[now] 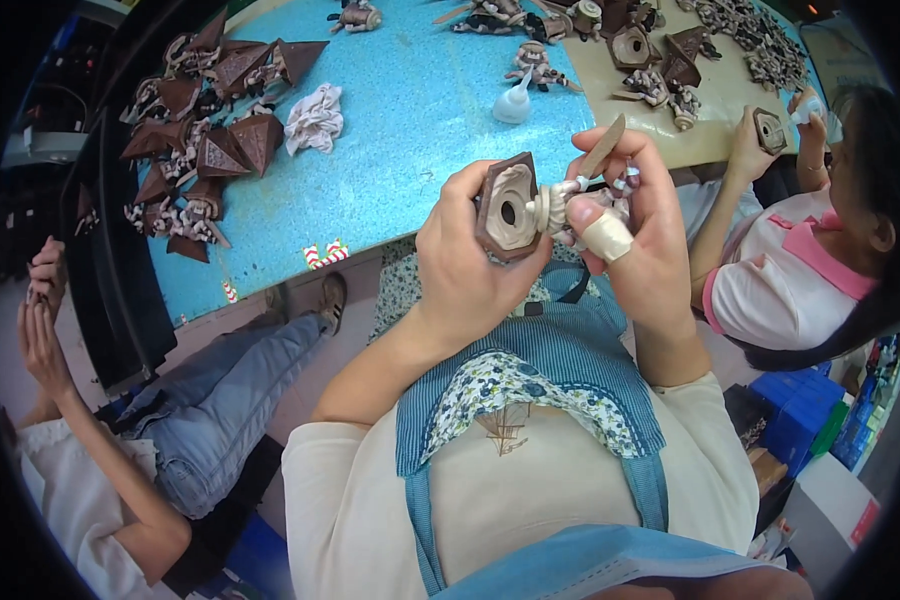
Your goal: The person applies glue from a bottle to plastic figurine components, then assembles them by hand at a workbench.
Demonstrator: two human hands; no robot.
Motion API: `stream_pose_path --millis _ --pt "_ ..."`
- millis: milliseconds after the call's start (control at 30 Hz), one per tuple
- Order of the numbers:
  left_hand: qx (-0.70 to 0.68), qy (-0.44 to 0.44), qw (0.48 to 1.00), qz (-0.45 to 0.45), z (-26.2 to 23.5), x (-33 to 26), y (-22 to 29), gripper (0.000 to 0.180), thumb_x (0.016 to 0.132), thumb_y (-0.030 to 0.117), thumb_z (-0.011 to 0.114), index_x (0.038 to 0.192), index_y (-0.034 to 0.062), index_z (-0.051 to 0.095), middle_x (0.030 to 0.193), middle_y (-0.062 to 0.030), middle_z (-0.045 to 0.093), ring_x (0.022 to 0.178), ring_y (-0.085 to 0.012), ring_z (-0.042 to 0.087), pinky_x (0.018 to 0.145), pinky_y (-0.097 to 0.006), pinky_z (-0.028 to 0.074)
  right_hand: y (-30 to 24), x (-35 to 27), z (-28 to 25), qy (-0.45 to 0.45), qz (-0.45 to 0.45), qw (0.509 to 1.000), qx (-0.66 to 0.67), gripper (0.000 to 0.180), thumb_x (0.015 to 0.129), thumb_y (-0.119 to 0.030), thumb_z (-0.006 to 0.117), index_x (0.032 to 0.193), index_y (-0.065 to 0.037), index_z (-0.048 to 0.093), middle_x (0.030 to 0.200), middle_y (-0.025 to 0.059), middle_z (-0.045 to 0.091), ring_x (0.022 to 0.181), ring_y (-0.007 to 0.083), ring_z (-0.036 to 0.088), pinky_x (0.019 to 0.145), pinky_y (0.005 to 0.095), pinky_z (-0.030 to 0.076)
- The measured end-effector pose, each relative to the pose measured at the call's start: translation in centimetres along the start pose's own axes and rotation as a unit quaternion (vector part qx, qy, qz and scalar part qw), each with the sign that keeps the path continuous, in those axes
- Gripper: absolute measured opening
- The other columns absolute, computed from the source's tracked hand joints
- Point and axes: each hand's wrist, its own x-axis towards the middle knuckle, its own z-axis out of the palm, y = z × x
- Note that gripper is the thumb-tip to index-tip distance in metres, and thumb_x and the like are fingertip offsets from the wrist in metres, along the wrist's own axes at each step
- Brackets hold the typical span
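Note:
Above the near edge of the blue table, my left hand (455, 250) grips a dark brown hexagonal base (516, 175) by its sides. Its hollow, paler underside with a dark hole faces left. A small cream-and-brown figurine (558, 204) lies sideways against the base's other side; whether the two are joined I cannot tell. My right hand (650, 225) has the figurine pinched between thumb and fingers, hiding much of it. From it a flat tan blade (604, 147) sticks up. Pale tape (608, 238) wraps my right thumb, and small light wraps show on a finger.
Brown pointed pieces (240, 145) and figurines heap at left, by a crumpled white cloth (314, 118). A white squeeze bottle (513, 103) stands ahead. More figurines (530, 62) lie farther back. People sit either side; the right one holds a similar base (769, 131).

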Motion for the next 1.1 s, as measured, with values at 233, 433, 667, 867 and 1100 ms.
stream_pose_path --millis 233,433,667,867,1100 --pt "0.054 0.066 0.994 0.073 0.8 0.2 -0.9 0.068 0.063 0.009 0.084 0.119 -0.0003 0.046 0.103 -0.0172 0.059 0.087 -0.0342 0.062 0.073 -0.04 0.048 1.1 0.2 2.4 0.027 -0.113 0.973 -0.201 0.037 0.091 -0.003 0.057 0.125 -0.002 0.042 0.099 0.0035 0.049 0.085 0.0073 0.05 0.075 0.022 0.043" --pt "0.107 0.068 0.982 0.141 0.4 0.9 -2.7 0.064 0.067 0.015 0.081 0.119 0.0014 0.046 0.103 -0.0151 0.059 0.087 -0.0329 0.06 0.071 -0.042 0.043 1.5 1.2 3.1 0.019 -0.137 0.951 -0.278 0.033 0.084 0.002 0.054 0.115 0.002 0.042 0.103 0.0196 0.052 0.087 0.0299 0.058 0.077 0.0389 0.048" --pt "0.113 0.002 0.976 0.184 -0.9 2.1 -4.1 0.063 0.065 0.015 0.08 0.117 0.0024 0.047 0.102 -0.0144 0.059 0.086 -0.0315 0.06 0.069 -0.041 0.041 1.6 2.2 2.4 -0.057 -0.114 0.941 -0.313 0.032 0.088 -0.001 0.052 0.117 -0.001 0.039 0.095 0.0117 0.047 0.081 0.0201 0.05 0.076 0.0306 0.043" --pt "0.048 -0.071 0.986 0.141 -1.2 2.6 -4.3 0.062 0.066 0.005 0.081 0.118 0.0013 0.045 0.099 -0.0148 0.061 0.081 -0.0269 0.063 0.072 -0.035 0.051 3.0 3.0 2.1 -0.037 -0.078 0.966 -0.242 0.047 0.09 -0.009 0.057 0.131 -0.003 0.034 0.097 0.009 0.047 0.081 0.0175 0.049 0.074 0.03 0.043" --pt "-0.234 -0.178 0.937 -0.189 -4.0 3.0 -1.9 0.065 0.068 0.008 0.083 0.12 -0.0004 0.044 0.11 -0.0085 0.061 0.097 -0.0131 0.061 0.084 -0.029 0.051 -1.3 3.9 0.6 -0.086 -0.18 0.904 -0.378 0.069 0.083 -0.03 0.071 0.142 -0.006 0.043 0.1 0.0058 0.049 0.084 0.0147 0.049 0.073 0.0267 0.042"
